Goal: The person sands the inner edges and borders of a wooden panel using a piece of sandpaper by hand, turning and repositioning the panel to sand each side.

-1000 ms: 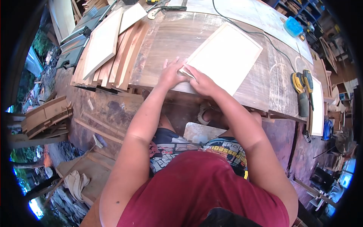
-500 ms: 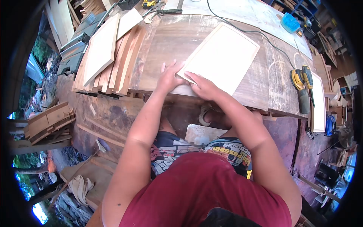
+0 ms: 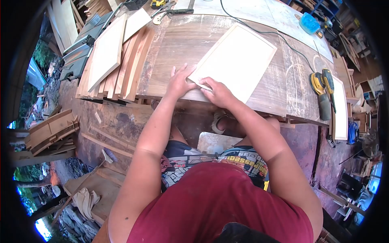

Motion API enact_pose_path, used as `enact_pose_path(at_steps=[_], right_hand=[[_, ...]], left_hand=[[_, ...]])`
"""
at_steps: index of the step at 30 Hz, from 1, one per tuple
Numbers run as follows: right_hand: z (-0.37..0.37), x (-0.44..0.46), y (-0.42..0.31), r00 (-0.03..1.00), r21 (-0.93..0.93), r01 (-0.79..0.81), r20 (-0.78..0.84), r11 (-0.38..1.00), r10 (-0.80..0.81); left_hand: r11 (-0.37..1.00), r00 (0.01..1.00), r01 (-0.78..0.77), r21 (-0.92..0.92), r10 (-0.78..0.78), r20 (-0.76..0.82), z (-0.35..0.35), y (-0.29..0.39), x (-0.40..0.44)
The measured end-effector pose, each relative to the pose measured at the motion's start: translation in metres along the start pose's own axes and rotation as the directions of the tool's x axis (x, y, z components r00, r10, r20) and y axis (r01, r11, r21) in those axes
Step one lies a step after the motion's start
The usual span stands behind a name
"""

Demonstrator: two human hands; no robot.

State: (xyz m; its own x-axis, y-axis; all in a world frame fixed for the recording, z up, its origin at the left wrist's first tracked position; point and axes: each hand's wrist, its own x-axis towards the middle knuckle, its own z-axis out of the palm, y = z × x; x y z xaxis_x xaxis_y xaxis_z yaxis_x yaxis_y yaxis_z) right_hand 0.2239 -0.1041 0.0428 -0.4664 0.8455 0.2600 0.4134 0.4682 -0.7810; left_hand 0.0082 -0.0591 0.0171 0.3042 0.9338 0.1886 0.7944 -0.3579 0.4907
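A pale framed wooden panel (image 3: 239,56) lies at an angle on the brown workbench (image 3: 174,44), its nearest corner toward me. My left hand (image 3: 179,84) is around that corner, fingers spread along the left side and thumb reaching in at the near edge. My right hand (image 3: 219,94) is closed on the near edge just right of the corner, with bent fingers over the top and the thumb lower down. The thumbs are close together. Whether anything small sits under the right fingertips is hidden.
Left on the bench, another pale panel (image 3: 107,52) rests on stacked wooden strips (image 3: 131,67). A yellow sander (image 3: 319,84) lies at the right, beside a further panel (image 3: 341,107). A dark cable (image 3: 259,31) crosses behind my panel. A blue container (image 3: 309,23) stands far right.
My right fingers have bent more and drawn together at the panel's near edge. The left hand stays at the corner. The whole view has shifted slightly.
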Motion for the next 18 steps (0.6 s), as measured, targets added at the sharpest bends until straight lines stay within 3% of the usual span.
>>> enact_pose_path(at_steps=[5,8,18], right_hand=[[-0.001,-0.002,-0.006,0.984,0.032,-0.172,-0.047,0.985,0.173],[0.004,-0.002,0.004,0.989,0.083,-0.095,-0.107,0.992,0.104],[0.004,-0.002,0.007,0.992,0.072,-0.085,-0.092,0.994,0.092]], left_hand=[[1.000,1.000,0.002,-0.009,-0.002,-0.009,-0.001,0.002,-0.001],[1.000,1.000,0.004,-0.001,-0.004,-0.007,-0.001,0.001,0.000],[1.000,1.000,0.013,0.008,-0.013,-0.003,0.000,0.000,0.000]])
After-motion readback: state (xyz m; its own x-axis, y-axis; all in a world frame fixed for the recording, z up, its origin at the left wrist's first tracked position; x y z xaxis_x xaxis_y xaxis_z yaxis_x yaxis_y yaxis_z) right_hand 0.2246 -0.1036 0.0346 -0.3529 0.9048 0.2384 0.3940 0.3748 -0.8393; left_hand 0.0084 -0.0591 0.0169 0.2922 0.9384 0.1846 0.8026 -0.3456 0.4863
